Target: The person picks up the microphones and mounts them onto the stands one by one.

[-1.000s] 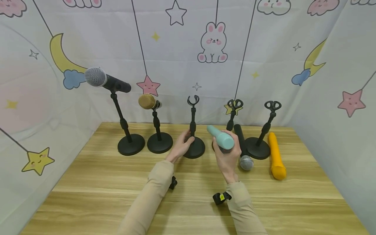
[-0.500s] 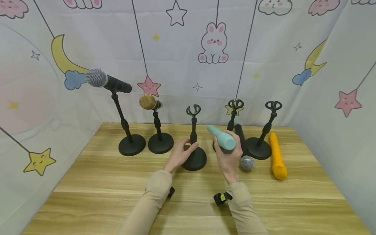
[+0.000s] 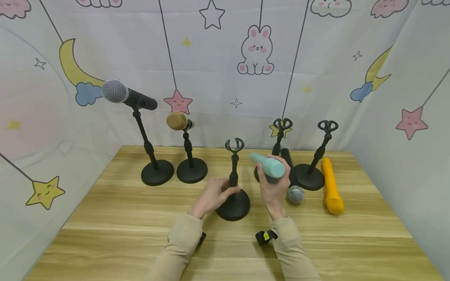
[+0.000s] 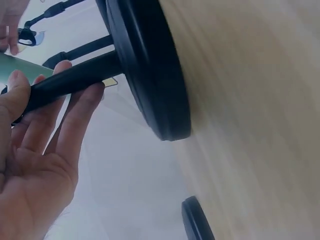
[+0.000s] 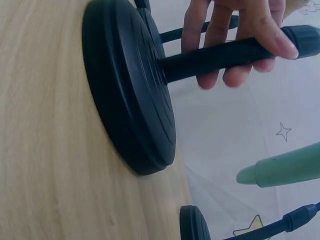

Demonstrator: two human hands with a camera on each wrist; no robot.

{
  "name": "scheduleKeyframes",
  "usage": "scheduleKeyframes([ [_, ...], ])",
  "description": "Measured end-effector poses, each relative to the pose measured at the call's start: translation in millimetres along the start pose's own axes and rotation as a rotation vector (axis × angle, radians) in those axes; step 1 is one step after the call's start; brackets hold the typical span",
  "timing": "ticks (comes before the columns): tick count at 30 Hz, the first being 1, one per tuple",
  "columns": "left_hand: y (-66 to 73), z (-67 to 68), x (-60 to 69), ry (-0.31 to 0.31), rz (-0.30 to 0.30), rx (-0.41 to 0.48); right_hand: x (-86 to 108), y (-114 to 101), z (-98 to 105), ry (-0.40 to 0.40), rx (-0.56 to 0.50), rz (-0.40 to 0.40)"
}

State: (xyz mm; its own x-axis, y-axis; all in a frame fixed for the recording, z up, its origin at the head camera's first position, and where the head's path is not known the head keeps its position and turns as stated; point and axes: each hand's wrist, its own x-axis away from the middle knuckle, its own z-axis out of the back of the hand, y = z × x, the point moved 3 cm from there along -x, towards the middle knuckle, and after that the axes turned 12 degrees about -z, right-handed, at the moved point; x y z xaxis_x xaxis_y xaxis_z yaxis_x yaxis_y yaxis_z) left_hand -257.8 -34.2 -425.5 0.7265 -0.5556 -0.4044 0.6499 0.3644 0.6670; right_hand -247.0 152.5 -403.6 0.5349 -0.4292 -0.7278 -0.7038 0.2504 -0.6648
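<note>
My left hand [image 3: 212, 196] grips the lower pole of a black microphone stand [image 3: 234, 205], thumb on one side and fingers on the other. This stand has an open C-shaped clip [image 3: 234, 146] on top and a round base [image 5: 131, 90] low at the tabletop. In my right hand [image 3: 273, 193] is a mint-green microphone [image 3: 273, 168], held tilted with its thick end toward me. Its narrow end [image 5: 280, 167] shows in the right wrist view. The left wrist view has my left fingers [image 4: 80, 117] around the pole [image 4: 75, 80].
At left, a silver-headed black microphone [image 3: 131, 97] and a gold-headed microphone [image 3: 177, 121] sit on stands. Two stands with ring-like clips, one at centre right [image 3: 280, 132] and one at right [image 3: 313, 168], bear none. A black microphone [image 3: 296, 194] and an orange microphone [image 3: 332, 191] lie on the table.
My left hand has brought the middle stand toward me, out of the row of stands. The right hand stays nearly in place, with the mint-green microphone turned slightly.
</note>
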Motion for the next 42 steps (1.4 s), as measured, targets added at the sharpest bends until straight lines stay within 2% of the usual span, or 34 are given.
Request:
scheduleKeyframes([
  [4, 5.0, -0.4, 4.5, -0.043, -0.003, 0.021, 0.5, 0.5, 0.2, 0.003, 0.009, -0.007],
  [9, 8.7, -0.1, 5.8, -0.085, -0.037, 0.006, 1.2, 1.0, 1.1, -0.006, 0.029, -0.046],
  [17, 11.4, 1.6, 5.7, -0.142, -0.081, -0.008, 2.0, 3.5, -0.6, -0.107, 0.066, -0.171],
  [26, 9.8, 0.0, 4.8, -0.193, -0.125, 0.009, 2.8, 6.5, -2.1, -0.155, 0.077, -0.214],
  [30, 9.7, -0.1, 5.1, -0.194, -0.131, 0.017, 2.3, 5.3, -1.5, -0.144, 0.077, -0.238],
  [35, 9.6, -0.1, 5.7, -0.196, -0.133, 0.019, 1.6, 4.4, 0.7, -0.092, 0.081, -0.248],
  [42, 8.3, 0.1, 5.8, -0.192, -0.132, 0.016, -3.1, 1.3, 1.3, -0.042, 0.105, -0.18],
])
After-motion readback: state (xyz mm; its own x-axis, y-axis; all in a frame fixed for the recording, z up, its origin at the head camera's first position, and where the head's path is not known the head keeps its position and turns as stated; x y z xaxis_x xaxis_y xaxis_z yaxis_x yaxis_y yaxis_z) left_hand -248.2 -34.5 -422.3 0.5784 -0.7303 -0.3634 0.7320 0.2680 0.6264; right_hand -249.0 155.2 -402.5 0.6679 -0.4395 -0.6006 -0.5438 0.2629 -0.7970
